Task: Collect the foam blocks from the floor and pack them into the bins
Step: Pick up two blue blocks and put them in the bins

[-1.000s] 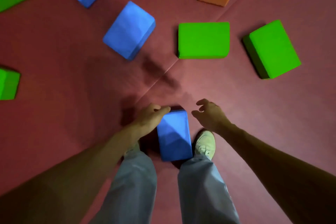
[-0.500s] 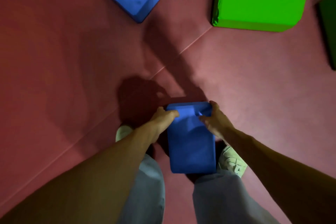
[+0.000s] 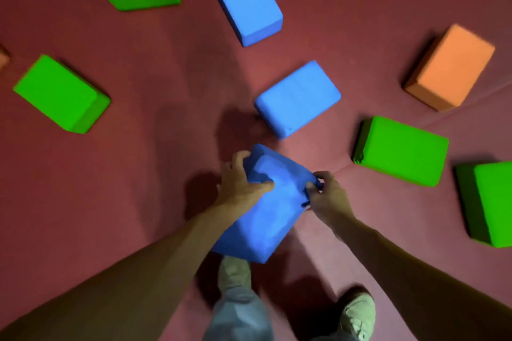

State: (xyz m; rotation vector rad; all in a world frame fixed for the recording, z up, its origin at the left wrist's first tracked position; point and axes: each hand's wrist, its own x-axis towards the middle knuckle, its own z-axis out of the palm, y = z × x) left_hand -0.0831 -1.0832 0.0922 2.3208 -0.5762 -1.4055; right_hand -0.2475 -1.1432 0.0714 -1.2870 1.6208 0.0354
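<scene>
Floor (image 3: 133, 196); left grip (image 3: 240, 183), right grip (image 3: 329, 197) clasp block (image 3: 267, 220)

Blue foam block (image 3: 266, 210) gripped by left hand (image 3: 240, 188) and right hand (image 3: 327, 196), red floor (image 3: 155, 174)

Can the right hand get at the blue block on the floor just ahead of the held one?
Probably not yet: the right hand and left hand both grip the held block. The floor toward the nearest blue block looks bare, though.
</scene>
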